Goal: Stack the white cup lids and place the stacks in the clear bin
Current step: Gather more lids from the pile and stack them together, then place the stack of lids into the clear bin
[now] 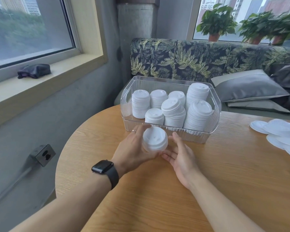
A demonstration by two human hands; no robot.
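Lids are sitting in a short white stack (155, 138) that the left hand (136, 148) is gripping, fingers curled round its far side, just above the wooden bench (157, 198) and just in front of the clear bin (214, 104). The right hand (181, 156) is lying open beside it, fingers straight and relaxed, holding nothing, its fingertips near the bottom of the stack. Inside the bin seven stacks of lids (173, 111) are standing upright, the two on the right taller than the rest. More loose lids (281, 133) are lying spread flat at the right edge of the bench, well apart from the hands. A black watch (104, 167) is sitting on the left wrist
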